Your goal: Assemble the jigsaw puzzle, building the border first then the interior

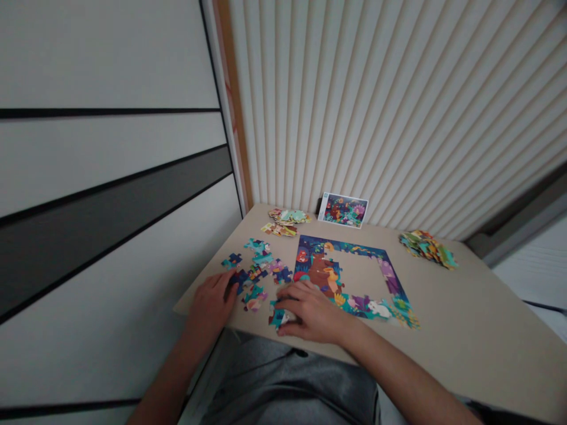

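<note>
A partly built jigsaw puzzle (354,268) lies on the beige table (465,319), its border joined and the middle bare. Loose pieces (261,265) are scattered to its left. My left hand (211,304) rests on the table's near left corner, fingers stretched toward a dark blue piece (239,278). My right hand (310,311) lies curled over a teal piece (277,317) at the front edge, fingertips pressing on it.
A reference picture card (344,209) leans against the ribbed wall at the back. One heap of pieces (286,221) sits at the back left, another heap (427,248) at the back right. The wall panel runs close along the table's left edge.
</note>
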`<state>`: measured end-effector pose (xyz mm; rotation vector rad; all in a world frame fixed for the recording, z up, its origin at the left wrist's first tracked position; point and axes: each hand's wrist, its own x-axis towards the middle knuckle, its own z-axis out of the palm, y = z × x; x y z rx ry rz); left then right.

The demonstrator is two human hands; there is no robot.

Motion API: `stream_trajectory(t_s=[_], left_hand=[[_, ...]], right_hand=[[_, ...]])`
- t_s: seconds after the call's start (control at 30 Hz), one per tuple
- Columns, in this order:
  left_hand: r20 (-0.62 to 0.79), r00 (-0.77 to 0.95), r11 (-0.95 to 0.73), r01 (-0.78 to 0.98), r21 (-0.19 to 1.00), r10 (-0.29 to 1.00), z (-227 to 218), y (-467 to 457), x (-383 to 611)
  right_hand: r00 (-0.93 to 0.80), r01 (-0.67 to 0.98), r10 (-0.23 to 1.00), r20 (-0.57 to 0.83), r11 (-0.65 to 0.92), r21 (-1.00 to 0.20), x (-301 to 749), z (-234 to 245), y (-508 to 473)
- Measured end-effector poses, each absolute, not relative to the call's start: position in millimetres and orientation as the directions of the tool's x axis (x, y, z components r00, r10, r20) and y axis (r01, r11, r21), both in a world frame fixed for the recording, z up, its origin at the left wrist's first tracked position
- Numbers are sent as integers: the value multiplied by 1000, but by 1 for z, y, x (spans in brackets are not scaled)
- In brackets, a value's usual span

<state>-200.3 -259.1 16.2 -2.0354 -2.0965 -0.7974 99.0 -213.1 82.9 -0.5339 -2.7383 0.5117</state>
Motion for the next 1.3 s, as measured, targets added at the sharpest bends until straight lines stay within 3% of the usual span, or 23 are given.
stream_trajectory(t_s=[0.13, 0.27, 0.4, 0.57, 0.67, 0.9, 1.07, 1.3], left_hand=[[440, -88, -22, 971, 238, 894, 16, -258, -197], [445, -86, -15, 976, 218, 891, 15, -258, -196], [455, -92, -11, 976, 219, 886, 15, -259, -194], [489, -89, -45, 965, 257, 868, 16, -262, -193], [502, -80, -61, 964, 258, 861, 15, -262, -194], [510, -73, -69, 965, 255, 857, 12, -262, -196], [510, -81, -62, 965, 256, 856, 11, -262, -196], [509, -72, -69, 965, 253, 858, 12, -263, -196]], right_hand=[[-890, 263, 396, 227, 851, -454, 99, 83, -214], [-858, 188, 429, 283, 774, -604, 100, 77, -207], [-693, 158, 623, 363, 623, -766, 110, 71, -183], [-362, 130, 908, 212, 275, -953, 143, 70, -139], [-261, 154, 944, 202, 248, -957, 168, 71, -115], [-226, 240, 954, 195, 249, -938, 203, 72, -66], [-267, 314, 957, 113, 197, -929, 206, 66, -48], [-342, 386, 928, 146, 280, -879, 205, 51, -46]])
